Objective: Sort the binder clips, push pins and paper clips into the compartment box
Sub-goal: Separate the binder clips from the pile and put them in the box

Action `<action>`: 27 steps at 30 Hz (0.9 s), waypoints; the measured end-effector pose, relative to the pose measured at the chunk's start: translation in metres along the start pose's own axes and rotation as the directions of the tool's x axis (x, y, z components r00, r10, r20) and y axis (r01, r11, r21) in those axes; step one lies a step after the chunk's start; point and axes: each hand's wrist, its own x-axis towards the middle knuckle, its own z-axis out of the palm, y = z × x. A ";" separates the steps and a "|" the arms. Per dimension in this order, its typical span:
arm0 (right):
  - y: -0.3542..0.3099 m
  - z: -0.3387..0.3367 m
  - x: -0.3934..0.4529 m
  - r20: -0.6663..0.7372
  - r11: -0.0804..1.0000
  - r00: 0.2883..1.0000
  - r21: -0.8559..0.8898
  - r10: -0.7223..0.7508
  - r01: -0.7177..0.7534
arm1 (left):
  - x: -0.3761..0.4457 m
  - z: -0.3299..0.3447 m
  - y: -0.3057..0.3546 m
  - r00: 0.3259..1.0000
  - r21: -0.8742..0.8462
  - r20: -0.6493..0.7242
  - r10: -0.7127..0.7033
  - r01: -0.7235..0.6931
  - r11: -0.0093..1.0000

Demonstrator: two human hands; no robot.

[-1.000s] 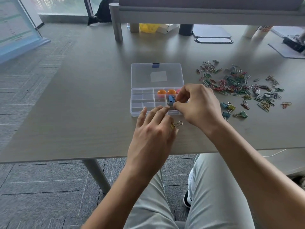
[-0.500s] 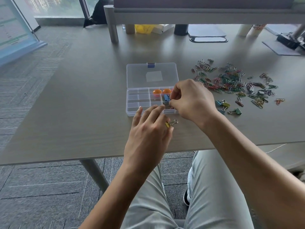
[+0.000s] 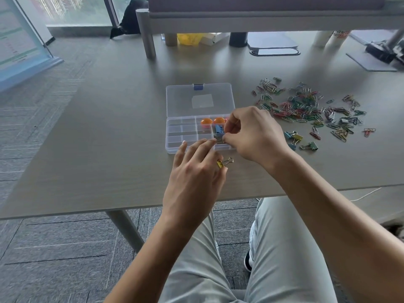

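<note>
The grey wood-grain tabletop (image 3: 109, 132) carries a clear plastic compartment box (image 3: 175, 138) with its lid laid open, placed centrally, presumably so both hands reach it. The loose heap of coloured paper clips (image 3: 306, 108) is left unsorted to the right, with a few binder clips (image 3: 294, 136) nearer. The left hand (image 3: 192, 180) is laid relaxed over the front rim, a yellow binder clip (image 3: 222, 164) pinched at its thumb. The right hand (image 3: 255, 136) is curled over a middle compartment, its fingers (image 3: 227, 139) pinching something small, likely a blue binder clip (image 3: 218, 129). Orange push pins (image 3: 206, 121) are held in the back row.

Grey table (image 3: 109, 138) bears compartment box (image 3: 200, 99), paper clips (image 3: 306, 108).
</note>
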 end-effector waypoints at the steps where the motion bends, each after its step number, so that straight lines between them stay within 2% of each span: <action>1: -0.001 0.000 0.000 0.010 1.000 1.000 -0.005 0.010 -0.009 | 0.000 0.000 0.000 1.000 -0.001 0.000 0.001 -0.001 1.000; 8: -0.002 0.007 0.003 -0.026 0.998 0.998 -0.020 0.061 -0.061 | 0.000 0.001 -0.002 1.000 -0.014 -0.005 0.001 -0.001 1.000; 12: 0.006 0.005 -0.002 -0.048 0.996 0.998 0.090 0.030 -0.025 | 0.000 0.002 -0.003 1.000 -0.053 -0.010 -0.013 0.013 0.998; 18: 0.037 -0.008 -0.021 -0.211 0.977 0.975 0.214 0.064 -0.018 | 0.012 -0.003 0.001 0.994 -0.093 -0.093 -0.053 0.044 0.995; 21: 0.056 -0.014 -0.038 -0.237 0.983 0.966 0.174 0.104 -0.063 | 0.029 -0.003 0.002 0.988 -0.067 -0.128 -0.086 0.078 0.995; 27: 0.086 -0.020 -0.060 -0.292 0.982 0.937 0.038 0.190 -0.187 | 0.052 0.011 0.002 0.987 -0.008 -0.079 -0.139 0.138 0.990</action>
